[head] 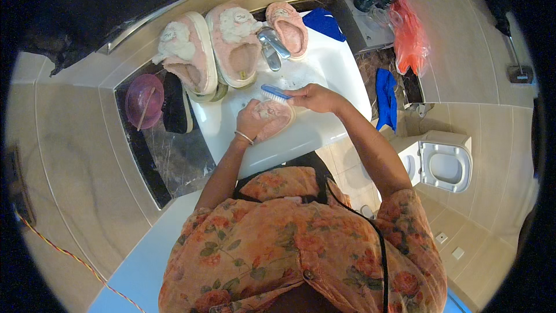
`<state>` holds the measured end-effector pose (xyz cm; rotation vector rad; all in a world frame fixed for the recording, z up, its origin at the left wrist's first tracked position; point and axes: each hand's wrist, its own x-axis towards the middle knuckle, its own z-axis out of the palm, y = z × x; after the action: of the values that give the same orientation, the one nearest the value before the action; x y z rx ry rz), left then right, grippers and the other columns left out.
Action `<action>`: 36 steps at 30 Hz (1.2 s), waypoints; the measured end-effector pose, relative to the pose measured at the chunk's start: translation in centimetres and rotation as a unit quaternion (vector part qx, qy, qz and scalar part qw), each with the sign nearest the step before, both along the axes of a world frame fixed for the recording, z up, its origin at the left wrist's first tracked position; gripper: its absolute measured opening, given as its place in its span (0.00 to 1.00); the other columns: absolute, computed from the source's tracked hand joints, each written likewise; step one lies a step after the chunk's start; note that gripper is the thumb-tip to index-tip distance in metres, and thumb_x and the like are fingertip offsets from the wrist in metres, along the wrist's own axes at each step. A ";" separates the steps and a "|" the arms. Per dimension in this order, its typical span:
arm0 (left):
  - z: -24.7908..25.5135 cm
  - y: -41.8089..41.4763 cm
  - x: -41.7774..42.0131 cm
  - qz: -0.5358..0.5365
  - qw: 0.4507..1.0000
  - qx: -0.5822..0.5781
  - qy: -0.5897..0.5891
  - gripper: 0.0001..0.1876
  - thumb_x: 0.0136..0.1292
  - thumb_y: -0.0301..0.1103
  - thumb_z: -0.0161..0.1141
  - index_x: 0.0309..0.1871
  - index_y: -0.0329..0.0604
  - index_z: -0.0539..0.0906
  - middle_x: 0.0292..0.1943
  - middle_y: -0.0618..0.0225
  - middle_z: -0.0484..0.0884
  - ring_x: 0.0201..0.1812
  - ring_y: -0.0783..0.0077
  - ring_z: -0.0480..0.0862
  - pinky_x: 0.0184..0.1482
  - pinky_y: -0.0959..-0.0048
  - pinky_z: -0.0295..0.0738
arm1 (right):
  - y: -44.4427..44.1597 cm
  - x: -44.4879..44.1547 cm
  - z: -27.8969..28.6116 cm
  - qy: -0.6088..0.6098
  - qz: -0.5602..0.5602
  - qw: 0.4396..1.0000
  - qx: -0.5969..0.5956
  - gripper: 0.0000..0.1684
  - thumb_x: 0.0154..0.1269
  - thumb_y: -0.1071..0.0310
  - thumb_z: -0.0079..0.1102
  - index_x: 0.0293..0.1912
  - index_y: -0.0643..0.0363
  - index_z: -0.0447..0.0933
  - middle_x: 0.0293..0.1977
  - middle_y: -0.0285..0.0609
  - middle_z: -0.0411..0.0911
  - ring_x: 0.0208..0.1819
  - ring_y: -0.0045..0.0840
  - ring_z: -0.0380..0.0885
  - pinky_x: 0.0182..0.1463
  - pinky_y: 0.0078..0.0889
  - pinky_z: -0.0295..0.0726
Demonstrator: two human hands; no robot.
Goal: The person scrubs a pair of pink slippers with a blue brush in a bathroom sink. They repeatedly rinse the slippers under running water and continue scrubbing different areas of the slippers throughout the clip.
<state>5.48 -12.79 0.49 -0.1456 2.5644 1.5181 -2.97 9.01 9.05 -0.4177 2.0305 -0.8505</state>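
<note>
Over the white washbasin (347, 82), my left hand (251, 118) grips a pink fluffy slipper (278, 119) near its upper left side. My right hand (315, 98) holds a blue scrubbing brush (274, 93) with white bristles, just above the slipper; whether the bristles touch it is hard to tell. Two larger pink slippers with white fluffy patches, one at the left (186, 56) and one beside it (234, 48), rest at the basin's back left. A smaller pink slipper (289, 32) lies right of the chrome faucet (273, 45).
A pink translucent bowl (134, 101) and a black shoe (173, 108) are on the dark stone counter left of the basin. Blue cloths, pump bottles (369, 0) and a red plastic bag (408, 34) are at the right. A toilet (445, 167) stands beyond my right arm.
</note>
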 end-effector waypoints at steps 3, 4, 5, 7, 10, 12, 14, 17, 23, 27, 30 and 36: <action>-0.2 -0.6 -0.1 -0.025 0.999 0.021 -0.015 0.25 0.41 0.47 0.72 0.38 0.43 0.76 0.32 0.57 0.82 0.35 0.56 0.81 0.37 0.66 0.76 | 0.1 0.8 -0.5 -0.026 -0.031 0.998 -0.055 0.25 0.62 0.49 0.56 0.58 0.44 0.72 0.40 0.45 0.81 0.40 0.21 0.75 0.47 0.24 0.71; 0.0 -0.7 -0.3 -0.038 0.998 0.036 -0.027 0.25 0.41 0.46 0.72 0.40 0.43 0.76 0.33 0.57 0.82 0.36 0.55 0.81 0.38 0.66 0.76 | 0.2 1.2 -0.9 -0.023 -0.044 0.995 -0.081 0.25 0.62 0.49 0.56 0.58 0.43 0.72 0.40 0.45 0.81 0.40 0.21 0.75 0.47 0.25 0.71; 0.2 -0.8 -0.5 -0.060 0.998 0.018 -0.030 0.25 0.41 0.45 0.72 0.41 0.42 0.76 0.34 0.57 0.82 0.36 0.56 0.81 0.39 0.66 0.76 | 0.1 1.2 -1.4 -0.005 -0.039 0.995 -0.093 0.25 0.62 0.49 0.56 0.57 0.43 0.72 0.39 0.45 0.81 0.39 0.21 0.75 0.47 0.25 0.71; 2.3 -0.9 -1.3 -0.102 0.994 -0.020 -0.033 0.26 0.42 0.43 0.71 0.43 0.42 0.76 0.37 0.57 0.82 0.38 0.58 0.82 0.41 0.67 0.76 | -0.4 1.2 -1.8 0.032 -0.027 0.992 -0.120 0.24 0.63 0.50 0.55 0.57 0.42 0.72 0.38 0.45 0.81 0.38 0.20 0.76 0.45 0.25 0.72; 1.7 -1.3 -1.1 -0.044 0.992 0.117 -0.004 0.24 0.42 0.39 0.69 0.43 0.39 0.76 0.36 0.58 0.82 0.38 0.62 0.82 0.42 0.69 0.76 | -1.2 1.7 -0.6 0.103 0.015 0.991 -0.082 0.24 0.65 0.52 0.53 0.59 0.40 0.70 0.37 0.44 0.81 0.37 0.21 0.77 0.45 0.25 0.73; 0.2 -2.4 -0.6 0.005 0.995 0.100 -0.012 0.23 0.42 0.35 0.68 0.43 0.38 0.76 0.36 0.59 0.82 0.38 0.66 0.82 0.42 0.70 0.75 | -0.7 2.8 0.1 0.120 0.005 0.989 -0.086 0.24 0.66 0.54 0.52 0.61 0.39 0.67 0.37 0.44 0.81 0.36 0.23 0.78 0.45 0.25 0.73; 0.0 -3.1 -0.2 0.015 0.995 0.100 -0.020 0.21 0.42 0.33 0.67 0.42 0.37 0.76 0.35 0.61 0.82 0.38 0.70 0.81 0.42 0.72 0.75 | 1.5 4.7 -0.7 0.078 -0.024 0.992 -0.099 0.25 0.68 0.57 0.51 0.63 0.39 0.64 0.40 0.43 0.81 0.38 0.22 0.78 0.48 0.26 0.74; 0.4 -3.0 0.0 0.002 0.990 0.142 -0.024 0.20 0.42 0.31 0.66 0.41 0.37 0.76 0.34 0.62 0.81 0.37 0.73 0.80 0.42 0.73 0.75 | 2.4 7.0 -1.4 0.100 -0.076 0.983 -0.134 0.24 0.67 0.58 0.52 0.62 0.43 0.66 0.48 0.40 0.78 0.44 0.16 0.75 0.52 0.21 0.72; 2.1 -1.3 0.7 -0.037 0.992 0.119 -0.030 0.19 0.44 0.29 0.67 0.42 0.40 0.76 0.36 0.66 0.81 0.38 0.75 0.80 0.43 0.74 0.76 | 0.7 4.2 1.5 0.147 0.062 0.987 -0.022 0.25 0.64 0.58 0.55 0.61 0.42 0.67 0.31 0.50 0.80 0.31 0.29 0.81 0.41 0.27 0.77; 1.4 -0.1 0.1 -0.059 0.994 0.054 -0.072 0.22 0.43 0.34 0.68 0.44 0.40 0.77 0.38 0.62 0.83 0.40 0.70 0.82 0.44 0.72 0.77 | -2.2 2.3 2.5 0.329 0.178 0.927 0.022 0.24 0.65 0.52 0.51 0.60 0.42 0.69 0.21 0.51 0.75 0.25 0.42 0.77 0.33 0.36 0.75; 3.1 0.7 0.4 -0.001 0.994 0.099 -0.043 0.25 0.41 0.43 0.71 0.41 0.39 0.78 0.37 0.59 0.83 0.37 0.68 0.83 0.42 0.70 0.76 | -2.0 3.1 2.0 0.270 0.098 0.957 -0.042 0.24 0.64 0.51 0.51 0.59 0.42 0.70 0.23 0.53 0.75 0.25 0.44 0.76 0.33 0.36 0.75; 4.3 0.3 0.9 0.048 0.994 0.083 -0.045 0.26 0.37 0.45 0.74 0.36 0.38 0.77 0.32 0.61 0.82 0.34 0.71 0.82 0.38 0.73 0.76 | 4.6 6.0 -1.2 0.101 -0.074 0.981 -0.146 0.23 0.64 0.56 0.56 0.58 0.46 0.71 0.43 0.43 0.80 0.36 0.16 0.78 0.44 0.22 0.74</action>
<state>6.41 -12.48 4.78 -0.3121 2.3805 1.7098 3.05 13.65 7.84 -0.5390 2.1476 -1.2496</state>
